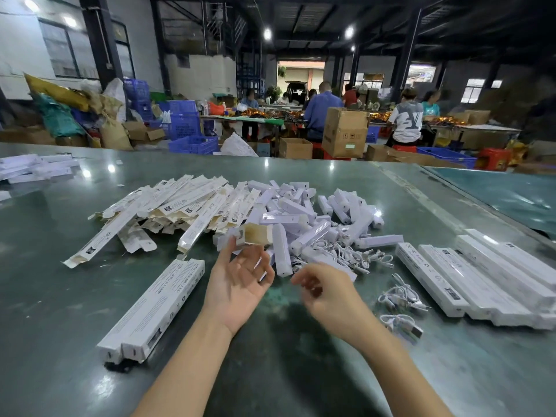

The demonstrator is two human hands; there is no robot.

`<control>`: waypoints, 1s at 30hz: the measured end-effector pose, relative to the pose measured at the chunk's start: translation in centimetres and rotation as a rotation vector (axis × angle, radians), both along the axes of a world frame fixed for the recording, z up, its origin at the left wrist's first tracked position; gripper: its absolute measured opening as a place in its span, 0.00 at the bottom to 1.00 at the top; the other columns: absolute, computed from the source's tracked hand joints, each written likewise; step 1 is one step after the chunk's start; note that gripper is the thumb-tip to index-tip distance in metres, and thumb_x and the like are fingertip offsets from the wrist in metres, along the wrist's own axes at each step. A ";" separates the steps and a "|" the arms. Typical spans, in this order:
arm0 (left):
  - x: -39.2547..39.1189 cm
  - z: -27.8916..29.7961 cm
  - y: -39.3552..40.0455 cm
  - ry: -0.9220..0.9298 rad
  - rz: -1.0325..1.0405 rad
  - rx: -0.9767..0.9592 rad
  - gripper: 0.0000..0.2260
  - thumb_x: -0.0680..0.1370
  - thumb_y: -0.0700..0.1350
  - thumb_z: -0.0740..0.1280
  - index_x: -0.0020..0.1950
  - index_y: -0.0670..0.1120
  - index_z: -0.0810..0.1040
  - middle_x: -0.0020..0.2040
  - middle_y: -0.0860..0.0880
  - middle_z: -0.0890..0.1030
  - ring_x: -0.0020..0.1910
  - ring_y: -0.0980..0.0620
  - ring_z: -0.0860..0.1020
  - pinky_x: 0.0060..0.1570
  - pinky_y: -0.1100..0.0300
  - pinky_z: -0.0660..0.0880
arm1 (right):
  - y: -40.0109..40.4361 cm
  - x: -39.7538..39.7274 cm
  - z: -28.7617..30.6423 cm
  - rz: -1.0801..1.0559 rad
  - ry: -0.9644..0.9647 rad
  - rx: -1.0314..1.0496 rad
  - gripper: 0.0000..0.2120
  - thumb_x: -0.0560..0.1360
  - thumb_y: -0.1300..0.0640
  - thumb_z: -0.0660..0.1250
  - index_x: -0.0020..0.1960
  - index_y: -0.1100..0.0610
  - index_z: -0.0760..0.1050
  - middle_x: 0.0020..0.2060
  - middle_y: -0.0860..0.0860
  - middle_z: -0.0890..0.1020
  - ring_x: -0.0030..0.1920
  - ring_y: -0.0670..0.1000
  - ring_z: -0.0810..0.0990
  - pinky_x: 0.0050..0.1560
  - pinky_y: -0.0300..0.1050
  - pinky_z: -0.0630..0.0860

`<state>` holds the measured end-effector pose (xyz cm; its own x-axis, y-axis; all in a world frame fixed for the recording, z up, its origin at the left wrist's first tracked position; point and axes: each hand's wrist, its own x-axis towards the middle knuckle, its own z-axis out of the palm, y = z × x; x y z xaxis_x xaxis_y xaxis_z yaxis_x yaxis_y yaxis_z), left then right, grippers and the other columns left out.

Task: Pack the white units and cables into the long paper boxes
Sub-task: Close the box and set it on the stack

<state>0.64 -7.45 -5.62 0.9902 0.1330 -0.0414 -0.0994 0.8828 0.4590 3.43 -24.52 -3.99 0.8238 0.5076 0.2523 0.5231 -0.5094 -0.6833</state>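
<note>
Head view: left hand [237, 284] open, fingertips touching box [254, 234].

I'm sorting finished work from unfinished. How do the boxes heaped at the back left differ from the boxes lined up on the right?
The heaped boxes lie crisscrossed at many angles; the boxes on the right sit side by side, parallel. The heaped boxes have open end flaps showing brown insides; the boxes on the right have closed ends. Both are long, white printed paper boxes on the green table.
</note>
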 end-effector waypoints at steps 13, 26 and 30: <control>0.4 0.0 -0.2 0.126 0.084 0.106 0.13 0.70 0.54 0.70 0.41 0.45 0.76 0.36 0.47 0.83 0.32 0.51 0.82 0.41 0.58 0.70 | -0.4 1.1 -1.9 0.049 -0.120 -0.138 0.09 0.73 0.55 0.69 0.54 0.51 0.81 0.46 0.43 0.77 0.51 0.45 0.72 0.52 0.31 0.67; 0.4 0.0 -0.5 0.141 0.050 0.222 0.13 0.75 0.54 0.67 0.47 0.44 0.77 0.40 0.46 0.84 0.38 0.51 0.81 0.46 0.55 0.74 | 1.2 -0.6 -1.8 0.141 -0.024 0.200 0.09 0.76 0.60 0.69 0.41 0.48 0.75 0.34 0.43 0.78 0.35 0.42 0.73 0.39 0.33 0.68; 0.2 0.4 -0.9 0.105 0.015 0.123 0.14 0.71 0.53 0.69 0.45 0.42 0.77 0.40 0.44 0.82 0.38 0.48 0.81 0.43 0.55 0.74 | 1.4 -0.4 -1.8 -0.006 -0.061 0.287 0.07 0.74 0.61 0.71 0.40 0.52 0.77 0.31 0.49 0.79 0.32 0.48 0.72 0.37 0.43 0.70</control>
